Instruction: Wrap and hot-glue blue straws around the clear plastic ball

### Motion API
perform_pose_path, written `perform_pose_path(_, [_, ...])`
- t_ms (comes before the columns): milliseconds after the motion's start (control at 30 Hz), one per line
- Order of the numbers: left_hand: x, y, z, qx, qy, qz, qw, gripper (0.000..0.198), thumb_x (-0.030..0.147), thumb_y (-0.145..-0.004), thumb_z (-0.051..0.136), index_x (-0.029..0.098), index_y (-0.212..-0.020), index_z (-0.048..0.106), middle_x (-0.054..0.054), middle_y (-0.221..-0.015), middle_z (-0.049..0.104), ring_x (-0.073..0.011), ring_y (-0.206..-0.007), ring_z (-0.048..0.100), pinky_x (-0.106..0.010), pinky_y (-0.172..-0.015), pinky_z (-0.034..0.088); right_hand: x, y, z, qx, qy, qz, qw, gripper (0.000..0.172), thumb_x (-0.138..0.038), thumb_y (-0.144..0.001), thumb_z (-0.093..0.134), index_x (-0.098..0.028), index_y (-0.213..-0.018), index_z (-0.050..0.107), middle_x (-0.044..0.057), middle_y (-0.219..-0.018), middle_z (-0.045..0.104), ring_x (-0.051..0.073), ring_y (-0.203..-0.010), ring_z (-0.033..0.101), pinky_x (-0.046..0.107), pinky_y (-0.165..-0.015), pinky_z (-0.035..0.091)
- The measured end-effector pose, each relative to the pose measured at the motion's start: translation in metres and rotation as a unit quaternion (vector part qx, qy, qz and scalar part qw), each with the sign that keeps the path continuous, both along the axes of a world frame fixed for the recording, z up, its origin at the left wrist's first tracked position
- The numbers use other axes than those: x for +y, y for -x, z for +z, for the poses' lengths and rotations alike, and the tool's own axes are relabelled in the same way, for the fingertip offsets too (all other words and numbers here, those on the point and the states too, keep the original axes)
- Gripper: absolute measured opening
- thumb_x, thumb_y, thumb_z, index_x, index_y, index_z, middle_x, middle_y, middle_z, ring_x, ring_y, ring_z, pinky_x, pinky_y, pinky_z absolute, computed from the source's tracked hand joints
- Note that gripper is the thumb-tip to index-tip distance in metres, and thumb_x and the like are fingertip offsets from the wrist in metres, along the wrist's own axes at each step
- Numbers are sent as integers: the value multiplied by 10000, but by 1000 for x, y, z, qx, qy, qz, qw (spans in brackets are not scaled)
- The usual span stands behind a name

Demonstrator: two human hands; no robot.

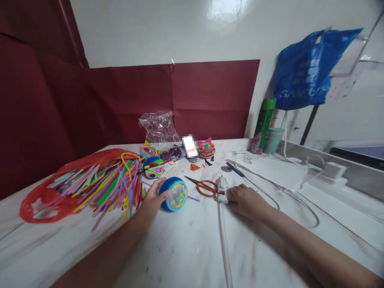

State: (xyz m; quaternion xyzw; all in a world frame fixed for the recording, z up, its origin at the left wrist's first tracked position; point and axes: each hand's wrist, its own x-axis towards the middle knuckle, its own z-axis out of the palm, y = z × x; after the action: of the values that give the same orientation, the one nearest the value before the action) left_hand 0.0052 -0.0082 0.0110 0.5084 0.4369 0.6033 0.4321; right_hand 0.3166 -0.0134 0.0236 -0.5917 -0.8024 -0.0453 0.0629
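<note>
My left hand (pixel 154 197) is closed round the side of a ball (pixel 174 194) wound in blue fuzzy strips. Its right-facing end is a pale patch with yellow and turquoise bits. On the table to the right, my right hand (pixel 244 199) grips the side of a white hot glue gun (pixel 222 190). The gun's nozzle points away from me, and a long pale stick or cord (pixel 223 244) runs from its rear toward me. Orange-handled scissors (pixel 205 188) lie between the ball and the gun, blades toward the left. My right fingertips are partly hidden.
Many coloured pipe cleaners (pixel 102 184) spill from a red plastic bag (pixel 33 204) at left. Decorated balls (pixel 153 167) and a pink cat-eared one (pixel 207 148) stand behind. A blue pen-like tool (pixel 235 169), cables (pixel 288 188), cup (pixel 273 141) and green can (pixel 265 122) are at right.
</note>
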Motion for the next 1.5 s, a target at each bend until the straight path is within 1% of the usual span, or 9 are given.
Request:
perform_pose_path(267, [0,7,4,78,5,-22,997,473,326,-668,697,213,-1103,552,-62,-1084,612,-232,-996,586,-327,-814,461,6,-9,-20,50,-51,-7,997,173,-71,-728,462,-125,-851,571,148,-907,629,283,-925,527,339,-759,396])
perform_pose_path(433, [3,5,3,37,14,-18,999,555,344,-641,714,194,-1144,534,-93,-1140,608,-258,-1011,596,-354,-826,472,-2,-4,-10,277,-90,11,957,164,-213,-792,452,-161,-910,553,97,-891,625,236,-839,565,331,-732,448])
perform_pose_path(533, [3,5,1,62,-13,-13,998,587,297,-631,717,201,-1179,530,-104,-1211,583,-274,-1108,557,-381,-919,436,-10,9,0,407,-34,36,912,206,-292,-813,426,-189,-866,596,44,-793,638,196,-697,584,301,-627,472])
perform_pose_path(633, [-1,4,0,130,-60,-11,990,659,225,-563,758,207,-1188,551,-119,-1258,560,-304,-1197,494,-411,-1013,364,-23,24,6,457,75,32,886,333,-374,-837,389,-186,-757,652,40,-711,641,180,-612,575,279,-540,467])
perform_pose_path(700, [-4,2,0,162,-80,-15,983,693,217,-525,781,205,-1183,566,-129,-1259,559,-331,-1210,479,-438,-1032,341,-33,32,8,471,98,48,875,354,-405,-834,406,-193,-799,687,48,-750,660,188,-640,589,277,-540,472])
perform_pose_path(800, [-6,0,2,194,-95,-10,976,705,227,-517,784,207,-1186,564,-127,-1259,555,-343,-1201,482,-453,-1032,337,-48,36,7,480,49,75,873,301,-401,-806,475,-216,-909,689,56,-838,676,204,-700,598,285,-573,485])
perform_pose_path(1000, [-5,-4,2,243,-141,33,959,662,233,-514,771,200,-1145,574,-124,-1253,552,-331,-1233,450,-451,-1065,302,-60,32,3,448,45,171,877,144,-299,-837,460,-217,-732,515,-3,-683,555,147,-608,523,235,-550,444])
perform_pose_path(1333, [-9,-9,8,226,-133,41,964,658,227,-467,801,202,-1093,598,-128,-1245,560,-338,-1226,458,-465,-1065,304,-57,34,-1,416,42,194,888,187,-267,-857,427,-227,-677,391,-15,-664,499,130,-571,487,235,-530,408])
perform_pose_path(1500, [-5,-8,-2,244,-147,53,957,663,209,-495,783,206,-1126,581,-122,-1247,556,-340,-1221,464,-457,-1063,309,-57,34,-4,404,42,213,889,170,-222,-861,413,-226,-695,376,-17,-683,499,122,-578,486,225,-525,396])
